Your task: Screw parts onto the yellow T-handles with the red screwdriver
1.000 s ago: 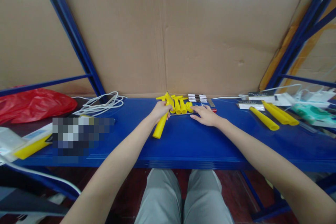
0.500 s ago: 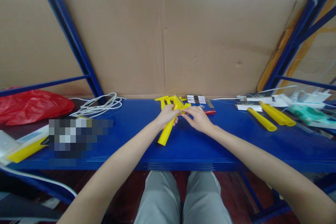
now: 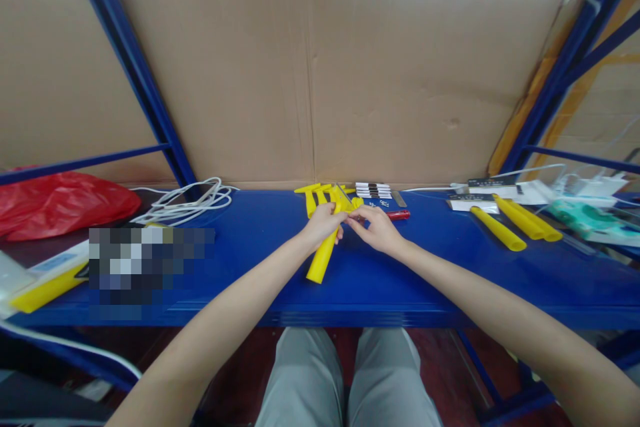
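Note:
My left hand (image 3: 321, 225) is wrapped round the handle of a yellow scraper (image 3: 323, 260), which looks like a tube with a wide head. A greyish strip shows along its head, pointing away from me. The fingertips of my right hand (image 3: 374, 227) are pinched together at the scraper's neck, close to my left thumb. What they hold is too small to make out. Beyond my right hand lies a red-handled tool (image 3: 399, 215), partly hidden by the hand. More yellow scraper pieces (image 3: 310, 201) lie just past my left hand.
Small loose metal pieces (image 3: 384, 203) and a stack of white packets (image 3: 373, 189) lie at the back of the blue table (image 3: 260, 267). Yellow tubes (image 3: 499, 229) lie to the right. Coiled white cable (image 3: 195, 200) and a red bag (image 3: 65, 203) are at left. Cardboard (image 3: 400, 80) stands behind.
The scraper's handle end has swung slightly to the right and toward me. Both hands have shifted a little nearer, with my right fingers still pinched at the scraper's neck.

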Tool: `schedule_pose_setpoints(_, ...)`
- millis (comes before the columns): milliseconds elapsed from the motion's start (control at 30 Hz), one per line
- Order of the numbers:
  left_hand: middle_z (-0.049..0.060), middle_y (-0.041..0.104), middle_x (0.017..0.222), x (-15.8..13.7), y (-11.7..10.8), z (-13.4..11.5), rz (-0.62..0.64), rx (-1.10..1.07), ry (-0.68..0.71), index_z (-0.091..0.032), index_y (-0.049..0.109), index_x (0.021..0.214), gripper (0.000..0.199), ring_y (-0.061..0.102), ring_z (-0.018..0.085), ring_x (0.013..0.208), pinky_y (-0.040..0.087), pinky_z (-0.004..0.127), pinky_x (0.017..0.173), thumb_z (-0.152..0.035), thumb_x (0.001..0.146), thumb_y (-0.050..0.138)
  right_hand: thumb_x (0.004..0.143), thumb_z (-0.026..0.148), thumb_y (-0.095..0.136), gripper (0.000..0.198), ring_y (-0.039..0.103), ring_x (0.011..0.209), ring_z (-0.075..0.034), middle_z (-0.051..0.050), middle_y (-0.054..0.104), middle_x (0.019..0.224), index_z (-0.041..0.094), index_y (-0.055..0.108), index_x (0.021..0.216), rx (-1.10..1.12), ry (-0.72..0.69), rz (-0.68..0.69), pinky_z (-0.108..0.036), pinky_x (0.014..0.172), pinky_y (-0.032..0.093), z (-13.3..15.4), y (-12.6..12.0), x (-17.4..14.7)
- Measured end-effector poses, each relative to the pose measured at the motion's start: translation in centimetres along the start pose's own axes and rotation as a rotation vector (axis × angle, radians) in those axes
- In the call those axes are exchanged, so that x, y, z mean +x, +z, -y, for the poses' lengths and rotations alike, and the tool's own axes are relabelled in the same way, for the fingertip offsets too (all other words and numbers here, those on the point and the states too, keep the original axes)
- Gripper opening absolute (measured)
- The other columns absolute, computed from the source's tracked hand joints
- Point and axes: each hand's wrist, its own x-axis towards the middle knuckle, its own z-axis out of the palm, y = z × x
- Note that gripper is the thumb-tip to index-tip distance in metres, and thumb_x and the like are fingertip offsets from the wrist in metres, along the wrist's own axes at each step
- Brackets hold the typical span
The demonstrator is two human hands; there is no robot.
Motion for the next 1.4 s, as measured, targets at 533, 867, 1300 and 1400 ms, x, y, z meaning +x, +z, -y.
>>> schedule_pose_setpoints(533,-0.007,0.045,0.039,0.0,-0.4,-0.1,-0.031,0.025,-0.043,-0.017,0.048,0.069,0.012,0.043,0.008,0.029,0.033,0.017,0.033,-0.011,0.080,0.049,0.075,0.024,0.050,0.013,0.057,0.063,-0.015,-0.002,0.065,0.067,0.019,0.060,0.069,-0.033,0.306,-0.065,-0.025,0.061,0.043,-4.9,-2.6,1.3)
schedule_pose_setpoints(867,-0.007,0.045,0.040,0.0,-0.6,-0.2,-0.025,-0.012,-0.071,-0.017,0.047,0.070,0.014,0.042,0.007,0.029,0.033,0.017,0.033,-0.010,0.081,0.048,0.071,0.015,0.052,0.020,0.052,0.048,-0.013,0.000,0.055,0.047,0.018,0.059,0.052,-0.310,0.575,0.445,-0.022,0.046,0.035,-9.9,-5.5,3.1)
schedule_pose_setpoints(1300,-0.007,0.048,0.043,-0.2,-0.7,-0.3,-0.017,-0.023,-0.085,-0.017,0.047,0.071,0.013,0.042,0.006,0.029,0.035,0.017,0.035,-0.009,0.081,0.047,0.079,0.015,0.048,0.025,0.065,0.070,-0.020,-0.009,0.071,0.072,0.016,0.073,0.083,-0.486,0.533,0.565,-0.025,0.067,0.048,-10.6,-3.8,4.1)
schedule_pose_setpoints(1400,-0.007,0.045,0.040,-0.2,-0.7,-0.2,-0.003,-0.008,-0.084,-0.017,0.046,0.069,0.014,0.042,0.007,0.029,0.035,0.017,0.035,-0.011,0.082,0.047,0.081,0.018,0.047,0.028,0.066,0.078,-0.020,-0.009,0.072,0.078,0.015,0.072,0.092,-0.508,0.574,0.564,-0.026,0.071,0.048,-11.0,-3.4,4.2)
